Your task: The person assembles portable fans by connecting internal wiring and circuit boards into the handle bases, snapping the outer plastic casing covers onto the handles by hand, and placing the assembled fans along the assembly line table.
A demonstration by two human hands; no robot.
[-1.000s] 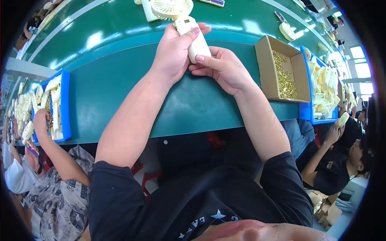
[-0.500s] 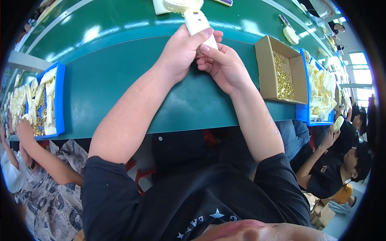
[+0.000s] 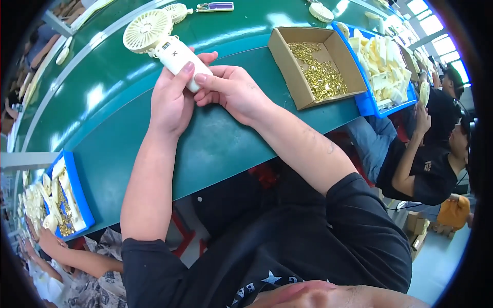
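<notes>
A cream-white handheld fan (image 3: 177, 59) is between my two hands, its round slatted head (image 3: 147, 32) pointing to the upper left, away from me. My left hand (image 3: 173, 100) is wrapped round the handle with the thumb lying on its front. My right hand (image 3: 231, 90) grips the handle's lower end, thumb on top and fingers curled beneath. A small dark slot shows near the neck of the handle. The undersides of the fingers and the fan's back are hidden.
A cardboard box (image 3: 285, 66) of small gold metal parts stands right of my hands, beside a blue bin (image 3: 365, 105) of cream plastic pieces. Another blue bin (image 3: 82, 200) is at the left, with a co-worker's hand (image 3: 51, 244). A second fan (image 3: 177, 12) lies on the green conveyor.
My view has turned, so the hands and fan appear further left and the boxes higher. The fan's head shows more fully now. Both hands still hold the handle.
</notes>
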